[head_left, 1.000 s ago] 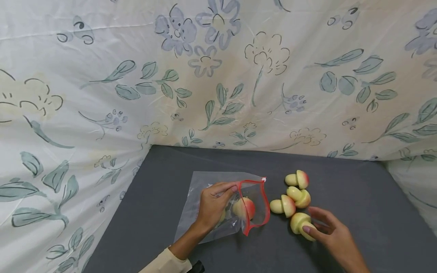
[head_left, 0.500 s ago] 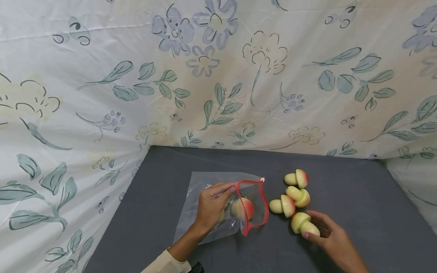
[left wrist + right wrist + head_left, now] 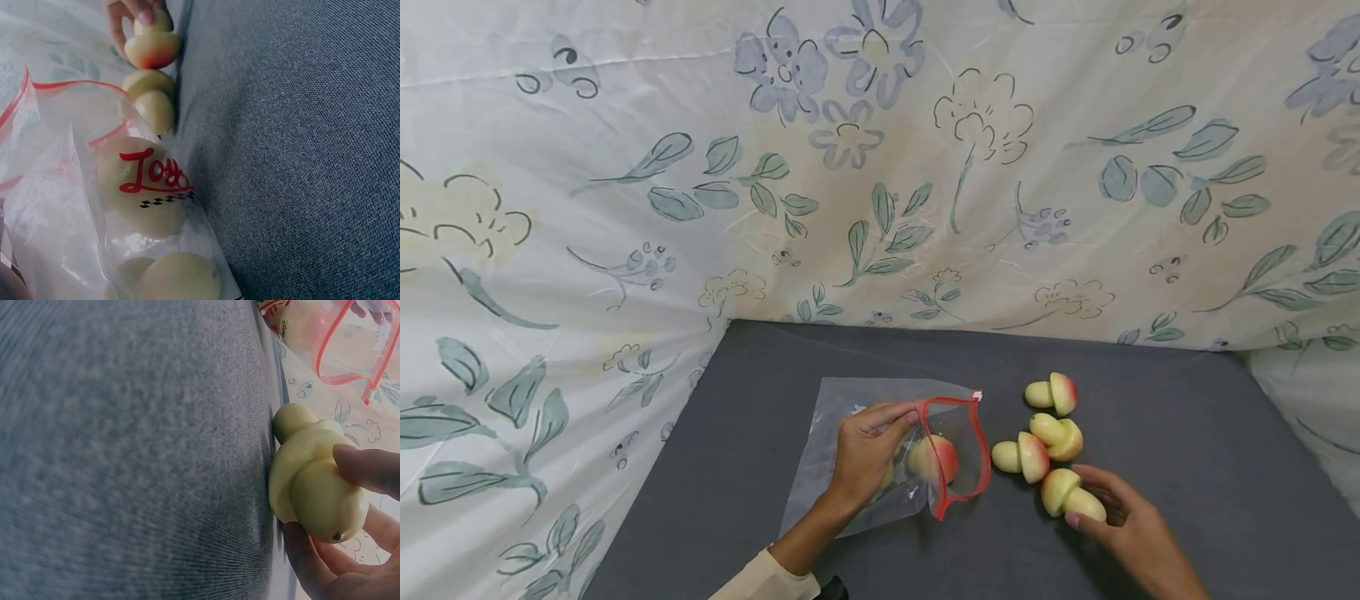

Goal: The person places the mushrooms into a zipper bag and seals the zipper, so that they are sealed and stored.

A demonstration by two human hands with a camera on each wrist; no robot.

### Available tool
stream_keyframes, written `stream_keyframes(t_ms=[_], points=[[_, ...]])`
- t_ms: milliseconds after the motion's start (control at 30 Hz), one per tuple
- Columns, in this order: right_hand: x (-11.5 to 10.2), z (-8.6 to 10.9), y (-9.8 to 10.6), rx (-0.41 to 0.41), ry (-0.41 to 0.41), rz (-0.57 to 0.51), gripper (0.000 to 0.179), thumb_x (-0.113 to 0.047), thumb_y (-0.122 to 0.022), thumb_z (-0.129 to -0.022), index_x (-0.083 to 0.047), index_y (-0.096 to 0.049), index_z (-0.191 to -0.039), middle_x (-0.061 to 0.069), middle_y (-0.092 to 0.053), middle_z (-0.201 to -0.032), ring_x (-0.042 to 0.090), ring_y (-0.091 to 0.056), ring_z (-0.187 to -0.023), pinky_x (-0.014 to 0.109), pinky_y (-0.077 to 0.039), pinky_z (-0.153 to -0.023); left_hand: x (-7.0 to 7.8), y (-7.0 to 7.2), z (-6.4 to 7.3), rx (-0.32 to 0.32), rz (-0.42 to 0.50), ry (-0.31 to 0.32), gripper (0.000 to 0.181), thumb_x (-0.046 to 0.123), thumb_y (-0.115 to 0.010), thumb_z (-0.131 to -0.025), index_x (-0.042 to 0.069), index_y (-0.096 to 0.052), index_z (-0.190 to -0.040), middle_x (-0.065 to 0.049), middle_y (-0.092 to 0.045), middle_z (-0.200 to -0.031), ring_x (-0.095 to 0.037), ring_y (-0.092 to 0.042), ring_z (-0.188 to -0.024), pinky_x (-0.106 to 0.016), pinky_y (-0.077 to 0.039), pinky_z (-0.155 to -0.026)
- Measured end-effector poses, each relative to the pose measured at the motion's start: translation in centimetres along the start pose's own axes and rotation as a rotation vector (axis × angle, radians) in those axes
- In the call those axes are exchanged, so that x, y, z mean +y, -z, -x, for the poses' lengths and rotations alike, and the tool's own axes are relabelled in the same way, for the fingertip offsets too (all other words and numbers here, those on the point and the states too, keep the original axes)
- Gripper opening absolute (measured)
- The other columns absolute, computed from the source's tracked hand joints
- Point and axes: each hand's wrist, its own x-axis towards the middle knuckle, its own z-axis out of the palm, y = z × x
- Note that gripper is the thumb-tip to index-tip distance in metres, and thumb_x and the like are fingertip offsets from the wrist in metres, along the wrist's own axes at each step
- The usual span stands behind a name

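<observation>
My left hand (image 3: 867, 457) pinches the upper edge of a clear zip bag (image 3: 838, 408) near its red-rimmed mouth, which gapes to the right. Inside the bag lies a toy mushroom (image 3: 936, 460) with a reddish cap; more pale shapes behind it are partly covered by the hand. The left wrist view shows red lettering on the plastic. My right hand (image 3: 1138, 525) holds another pale toy mushroom (image 3: 1062, 490) by its stem, thumb on one side and fingers on the other. In the right wrist view this mushroom (image 3: 328, 500) is close to the dark cloth.
Three more toy mushrooms lie on the dark grey tabletop (image 3: 1210, 433): one at the back (image 3: 1063, 393), one in the middle (image 3: 1060, 437) and one nearest the bag (image 3: 1030, 457). A flowered cloth (image 3: 880, 250) hangs behind and along the sides.
The right thumb has shifted from over the mushroom's stem to its near side, and that mushroom has moved slightly right. The left hand and bag look almost unchanged.
</observation>
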Motion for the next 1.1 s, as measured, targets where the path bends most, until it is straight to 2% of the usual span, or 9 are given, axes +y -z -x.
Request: stream_keyframes(t_ms=[100, 200, 233, 300, 400, 467, 867, 967, 1100], points=[[-0.04, -0.09, 0.18, -0.017, -0.031, 0.023, 0.070, -0.026, -0.088, -0.090, -0.005, -0.056, -0.149, 0.025, -0.062, -0.142, -0.012, -0.057, -0.102, 0.023, -0.055, -0.077, 0.02, 0.04, -0.03, 0.002, 0.005, 0.001, 0.017, 0.014, -0.078, -0.098, 0.009, -0.083, -0.114, -0.003, -0.081, -0.110, -0.019, -0.075, -0.104, -0.031, -0.063, -0.084], [-0.13, -0.15, 0.29, -0.033, -0.065, 0.035, 0.072, -0.029, -0.087, -0.091, -0.006, -0.055, -0.152, 0.025, -0.061, -0.143, 0.002, -0.064, -0.106, 0.025, -0.056, -0.077, 0.05, 0.06, -0.01, 0.005, 0.007, 0.014, 0.017, 0.014, -0.078, -0.098, 0.010, -0.084, -0.113, -0.002, -0.081, -0.109, -0.018, -0.075, -0.104, -0.031, -0.063, -0.084], [-0.16, -0.16, 0.31, -0.036, -0.072, 0.034, 0.073, -0.029, -0.087, -0.091, -0.006, -0.054, -0.152, 0.025, -0.061, -0.143, 0.003, -0.064, -0.107, 0.025, -0.056, -0.078, 0.07, 0.06, -0.01, 0.006, 0.008, 0.015, 0.017, 0.013, -0.078, -0.097, 0.009, -0.084, -0.113, -0.002, -0.081, -0.109, -0.018, -0.075, -0.104, -0.031, -0.063, -0.085], [-0.18, -0.14, 0.33, -0.038, -0.082, 0.033, 0.073, -0.029, -0.087, -0.091, -0.007, -0.054, -0.152, 0.024, -0.061, -0.144, 0.000, -0.063, -0.107, 0.024, -0.056, -0.079, 0.10, 0.08, -0.01, 0.006, 0.011, 0.020, 0.016, 0.011, -0.078, -0.097, 0.009, -0.084, -0.112, -0.002, -0.081, -0.109, -0.018, -0.075, -0.104, -0.031, -0.062, -0.086], [-0.11, -0.10, 0.30, -0.037, -0.094, 0.012, 0.074, -0.029, -0.088, -0.090, -0.007, -0.054, -0.153, 0.023, -0.061, -0.144, -0.014, -0.054, -0.104, 0.022, -0.055, -0.080, 0.12, 0.11, 0.00, 0.005, 0.008, 0.011, 0.017, 0.009, -0.078, -0.097, 0.008, -0.084, -0.113, -0.003, -0.081, -0.109, -0.019, -0.075, -0.104, -0.033, -0.063, -0.087], [-0.05, -0.05, 0.25, -0.037, -0.097, -0.004, 0.074, -0.028, -0.088, -0.090, -0.007, -0.054, -0.153, 0.023, -0.060, -0.144, -0.019, -0.051, -0.103, 0.021, -0.055, -0.080, 0.14, 0.15, 0.00, 0.003, 0.008, 0.012, 0.017, 0.011, -0.078, -0.097, 0.009, -0.084, -0.113, -0.002, -0.081, -0.110, -0.019, -0.075, -0.105, -0.033, -0.063, -0.087], [-0.04, 0.08, 0.31, -0.037, -0.091, -0.004, 0.072, -0.026, -0.086, -0.092, -0.006, -0.055, -0.153, 0.026, -0.061, -0.144, -0.009, -0.060, -0.100, 0.025, -0.058, -0.078, 0.04, 0.11, 0.04, 0.008, 0.003, 0.022, 0.018, 0.016, -0.078, -0.098, 0.010, -0.084, -0.114, -0.002, -0.081, -0.110, -0.019, -0.075, -0.105, -0.033, -0.062, -0.088], [0.09, 0.22, 0.21, -0.023, -0.059, -0.007, 0.069, -0.024, -0.086, -0.092, -0.005, -0.056, -0.152, 0.022, -0.064, -0.141, -0.010, -0.061, -0.099, 0.025, -0.059, -0.077, 0.01, 0.08, 0.05, 0.007, 0.003, 0.018, 0.019, 0.015, -0.078, -0.098, 0.010, -0.083, -0.115, -0.002, -0.081, -0.111, -0.018, -0.074, -0.105, -0.033, -0.062, -0.088], [0.28, 0.38, 0.06, -0.011, -0.023, -0.006, 0.065, -0.023, -0.085, -0.093, -0.004, -0.058, -0.150, 0.010, -0.067, -0.137, -0.012, -0.061, -0.100, 0.024, -0.058, -0.079, 0.03, 0.12, 0.06, 0.004, -0.011, 0.018, 0.019, 0.016, -0.078, -0.098, 0.012, -0.084, -0.115, -0.001, -0.081, -0.110, -0.018, -0.074, -0.104, -0.032, -0.062, -0.087]])
